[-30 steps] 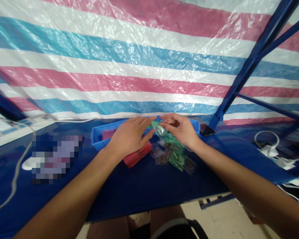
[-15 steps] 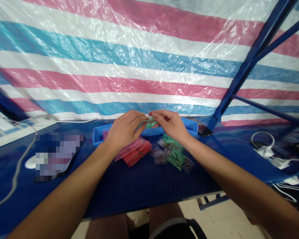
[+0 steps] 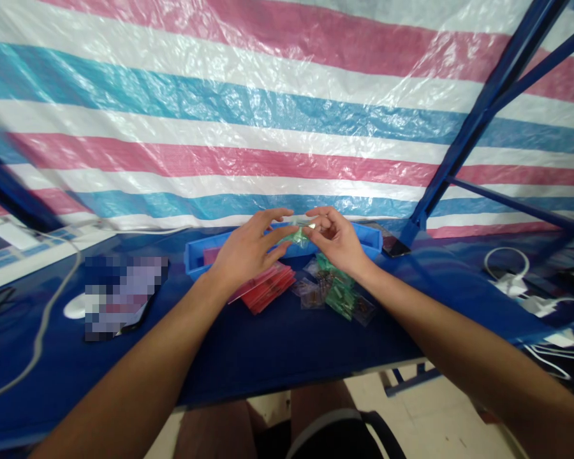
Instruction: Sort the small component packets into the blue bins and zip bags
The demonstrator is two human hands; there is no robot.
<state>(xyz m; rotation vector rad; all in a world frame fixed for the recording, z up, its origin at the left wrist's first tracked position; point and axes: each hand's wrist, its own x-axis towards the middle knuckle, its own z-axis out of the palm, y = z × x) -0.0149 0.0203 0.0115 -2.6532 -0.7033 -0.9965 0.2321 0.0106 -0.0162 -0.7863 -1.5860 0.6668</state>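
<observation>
Glossy red, white and blue striped plastic sheeting hangs behind a blue-covered table; a blue metal frame slants at right, pale tiled floor below

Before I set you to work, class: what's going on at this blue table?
A person's right hand holds a small green packet by the blue tray. The left hand is open beside it; whether it touches the packet is unclear. On the blue table, red packets lie nearer the left hand, green and clear packets nearer the right.
</observation>
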